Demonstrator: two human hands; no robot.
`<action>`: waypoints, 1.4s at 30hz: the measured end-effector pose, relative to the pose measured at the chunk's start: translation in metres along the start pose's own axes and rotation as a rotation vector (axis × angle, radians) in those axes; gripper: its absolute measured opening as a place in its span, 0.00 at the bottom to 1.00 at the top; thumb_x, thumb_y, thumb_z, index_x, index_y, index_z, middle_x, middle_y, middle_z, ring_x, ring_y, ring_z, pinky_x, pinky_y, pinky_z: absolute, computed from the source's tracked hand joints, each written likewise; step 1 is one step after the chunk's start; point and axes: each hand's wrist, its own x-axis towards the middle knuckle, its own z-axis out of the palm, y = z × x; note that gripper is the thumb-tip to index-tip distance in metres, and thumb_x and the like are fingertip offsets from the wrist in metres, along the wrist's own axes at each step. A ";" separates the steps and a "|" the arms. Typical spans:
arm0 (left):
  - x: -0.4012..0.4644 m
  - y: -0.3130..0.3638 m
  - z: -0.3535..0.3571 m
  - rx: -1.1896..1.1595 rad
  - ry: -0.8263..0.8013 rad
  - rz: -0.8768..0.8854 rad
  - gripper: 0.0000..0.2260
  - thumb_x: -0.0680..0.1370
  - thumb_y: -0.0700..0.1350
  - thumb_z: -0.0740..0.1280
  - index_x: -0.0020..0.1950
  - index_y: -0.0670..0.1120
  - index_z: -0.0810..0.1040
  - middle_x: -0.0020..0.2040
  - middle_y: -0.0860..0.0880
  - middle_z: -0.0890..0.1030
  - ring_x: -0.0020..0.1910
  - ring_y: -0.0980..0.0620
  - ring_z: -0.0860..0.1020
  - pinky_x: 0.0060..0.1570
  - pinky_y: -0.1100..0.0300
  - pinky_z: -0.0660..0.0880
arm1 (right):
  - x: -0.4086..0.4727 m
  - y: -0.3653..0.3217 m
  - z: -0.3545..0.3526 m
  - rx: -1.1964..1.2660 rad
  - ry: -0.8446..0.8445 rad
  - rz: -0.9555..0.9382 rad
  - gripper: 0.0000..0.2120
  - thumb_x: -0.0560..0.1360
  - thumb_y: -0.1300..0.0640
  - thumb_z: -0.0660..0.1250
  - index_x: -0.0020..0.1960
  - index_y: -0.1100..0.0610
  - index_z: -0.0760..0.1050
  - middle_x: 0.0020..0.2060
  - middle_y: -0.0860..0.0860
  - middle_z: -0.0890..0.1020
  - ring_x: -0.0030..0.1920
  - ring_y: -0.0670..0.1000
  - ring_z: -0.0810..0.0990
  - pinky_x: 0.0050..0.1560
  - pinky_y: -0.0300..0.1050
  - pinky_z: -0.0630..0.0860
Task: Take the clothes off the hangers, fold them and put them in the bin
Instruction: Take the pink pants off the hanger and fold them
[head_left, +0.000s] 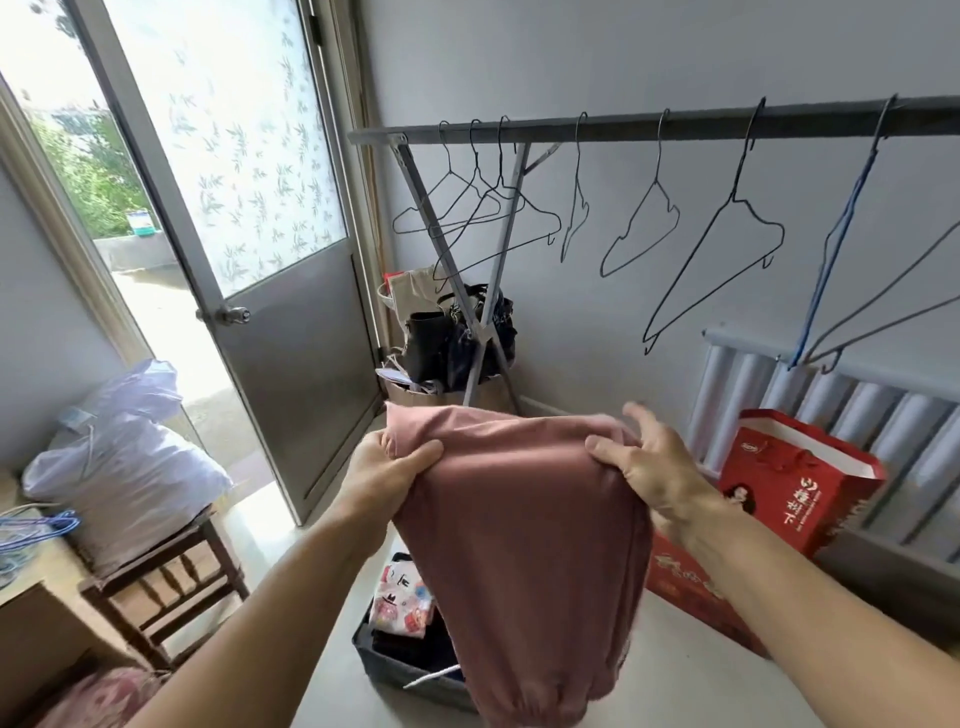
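Observation:
A dusty pink garment (524, 545) hangs folded in front of me, above the dark bin (395, 670) on the floor. My left hand (384, 467) grips its upper left edge with thumb on top. My right hand (644, 462) pinches the upper right edge, fingers partly spread. The bin holds folded clothes, one white with red cartoon prints (402, 605). Several bare wire hangers (644, 228) hang on the grey rail (623, 127); one is blue (831, 249).
A red gift bag (800, 488) stands by the radiator (857, 410) on the right. A wooden chair (166, 577) with a white sack (124, 467) sits at left. An open door (291, 322) is behind; black bags (457, 332) pile under the rack.

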 end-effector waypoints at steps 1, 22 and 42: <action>0.003 0.003 0.001 0.061 0.057 0.021 0.28 0.73 0.43 0.76 0.70 0.42 0.71 0.57 0.46 0.82 0.54 0.51 0.79 0.56 0.57 0.74 | 0.000 -0.002 0.001 -0.011 0.017 -0.018 0.34 0.74 0.62 0.72 0.76 0.49 0.62 0.58 0.52 0.75 0.59 0.51 0.76 0.65 0.46 0.72; 0.015 0.045 -0.003 1.061 -0.180 0.481 0.01 0.72 0.47 0.73 0.41 0.54 0.83 0.40 0.56 0.79 0.48 0.52 0.78 0.49 0.57 0.74 | 0.000 -0.051 -0.022 -1.033 -0.152 -0.338 0.10 0.75 0.63 0.63 0.49 0.52 0.79 0.46 0.50 0.81 0.51 0.53 0.78 0.47 0.44 0.72; -0.019 0.010 -0.001 -0.305 -0.486 -0.222 0.23 0.68 0.40 0.78 0.60 0.35 0.78 0.48 0.39 0.84 0.43 0.46 0.84 0.43 0.55 0.82 | 0.023 -0.069 -0.023 0.092 0.009 -0.017 0.09 0.80 0.57 0.64 0.41 0.57 0.75 0.37 0.52 0.78 0.33 0.46 0.80 0.32 0.34 0.76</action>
